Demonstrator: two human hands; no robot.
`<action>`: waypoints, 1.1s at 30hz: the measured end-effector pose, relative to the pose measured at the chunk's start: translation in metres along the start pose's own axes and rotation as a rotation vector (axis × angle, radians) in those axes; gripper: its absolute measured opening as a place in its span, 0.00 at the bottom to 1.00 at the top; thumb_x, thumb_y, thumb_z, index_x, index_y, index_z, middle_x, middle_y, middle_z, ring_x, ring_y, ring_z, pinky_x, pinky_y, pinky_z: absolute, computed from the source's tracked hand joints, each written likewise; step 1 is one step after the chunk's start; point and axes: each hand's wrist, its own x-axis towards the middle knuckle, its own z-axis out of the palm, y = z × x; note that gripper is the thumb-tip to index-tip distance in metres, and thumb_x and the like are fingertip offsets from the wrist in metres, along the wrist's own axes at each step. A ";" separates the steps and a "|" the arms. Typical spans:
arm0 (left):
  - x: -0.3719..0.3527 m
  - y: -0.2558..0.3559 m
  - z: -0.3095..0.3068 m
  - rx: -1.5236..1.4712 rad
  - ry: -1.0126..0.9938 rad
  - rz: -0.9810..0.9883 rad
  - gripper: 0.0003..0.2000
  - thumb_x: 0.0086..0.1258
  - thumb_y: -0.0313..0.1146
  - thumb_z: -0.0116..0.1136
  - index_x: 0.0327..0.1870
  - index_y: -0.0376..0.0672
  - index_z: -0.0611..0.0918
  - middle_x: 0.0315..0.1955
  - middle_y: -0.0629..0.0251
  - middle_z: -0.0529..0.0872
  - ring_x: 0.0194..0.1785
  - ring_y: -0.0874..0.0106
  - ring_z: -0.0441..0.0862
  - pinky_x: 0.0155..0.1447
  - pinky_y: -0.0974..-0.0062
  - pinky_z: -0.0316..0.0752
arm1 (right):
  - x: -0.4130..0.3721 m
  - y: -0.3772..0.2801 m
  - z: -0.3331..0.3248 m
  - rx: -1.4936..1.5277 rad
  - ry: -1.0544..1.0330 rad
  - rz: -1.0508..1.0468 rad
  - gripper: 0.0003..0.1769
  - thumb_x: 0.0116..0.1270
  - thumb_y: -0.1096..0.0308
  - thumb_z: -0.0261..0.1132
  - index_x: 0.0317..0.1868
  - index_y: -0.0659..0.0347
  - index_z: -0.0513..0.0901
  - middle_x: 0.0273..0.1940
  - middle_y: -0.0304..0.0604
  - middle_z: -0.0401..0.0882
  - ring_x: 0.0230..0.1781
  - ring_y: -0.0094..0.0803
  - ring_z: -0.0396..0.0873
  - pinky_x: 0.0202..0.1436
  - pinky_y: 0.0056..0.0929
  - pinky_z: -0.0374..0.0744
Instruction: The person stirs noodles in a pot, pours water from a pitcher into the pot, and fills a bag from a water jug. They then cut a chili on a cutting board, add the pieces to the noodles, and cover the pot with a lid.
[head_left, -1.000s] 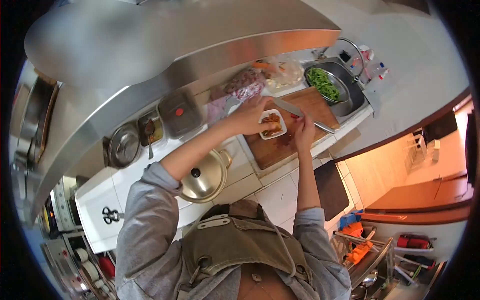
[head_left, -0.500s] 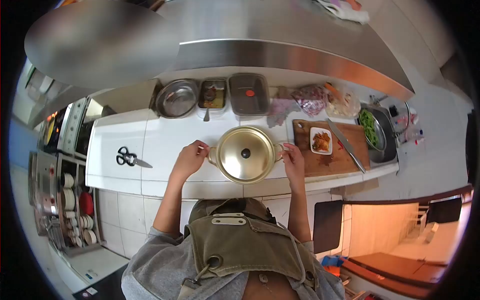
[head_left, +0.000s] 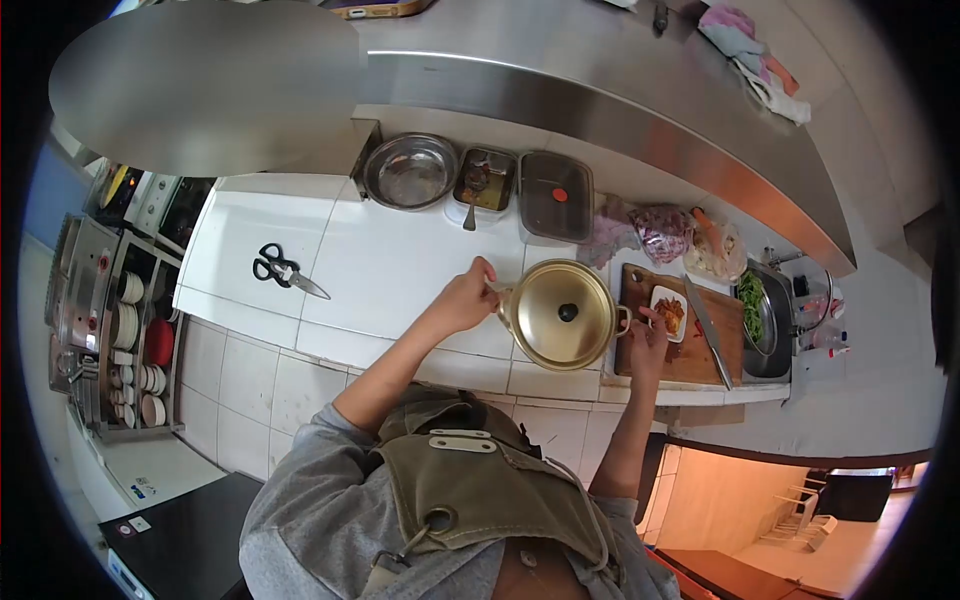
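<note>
A gold-coloured lidded pot [head_left: 540, 325] with a black lid knob [head_left: 568, 313] is between my two hands over the white counter. My left hand [head_left: 467, 298] pinches its left loop handle. At the opposite side, the fingers of my right hand [head_left: 647, 338] close on the right handle, which overlaps the edge of a wooden cutting board [head_left: 645, 373]. Just past that hand, a small white dish [head_left: 672, 296] of reddish food sits on the board. Beside the dish lies a large knife [head_left: 708, 330].
Black-handled scissors [head_left: 287, 272] lie on the left counter. A steel bowl [head_left: 410, 172], a container with a spoon [head_left: 485, 182] and a lidded container [head_left: 556, 197] line the wall. Bagged vegetables [head_left: 664, 233] stand behind the board. Greens fill a strainer in the sink [head_left: 771, 357].
The view has turned, so the counter items appear further right. Held in both hands, the pot has shifted right relative to the board, its right handle now overlapping the board's edge.
</note>
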 end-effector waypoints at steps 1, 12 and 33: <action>0.002 0.001 0.004 0.008 0.004 0.024 0.11 0.63 0.26 0.51 0.42 0.36 0.64 0.25 0.55 0.83 0.32 0.64 0.83 0.40 0.71 0.74 | 0.004 0.003 -0.003 0.004 -0.007 -0.026 0.12 0.64 0.75 0.54 0.49 0.62 0.71 0.33 0.44 0.82 0.29 0.20 0.74 0.38 0.17 0.70; 0.002 0.007 0.001 0.002 0.021 0.018 0.11 0.65 0.27 0.49 0.46 0.37 0.65 0.30 0.56 0.83 0.33 0.70 0.80 0.39 0.75 0.73 | -0.017 -0.070 0.053 -0.851 -0.251 -0.416 0.16 0.54 0.61 0.66 0.43 0.56 0.80 0.33 0.43 0.79 0.42 0.42 0.74 0.53 0.41 0.64; -0.099 0.004 -0.099 -0.300 -0.021 -0.161 0.21 0.71 0.45 0.45 0.57 0.38 0.71 0.44 0.66 0.80 0.43 0.78 0.75 0.48 0.81 0.68 | -0.101 -0.107 0.131 0.280 -0.587 -0.301 0.21 0.56 0.80 0.64 0.50 0.62 0.69 0.44 0.38 0.72 0.43 0.24 0.71 0.44 0.24 0.70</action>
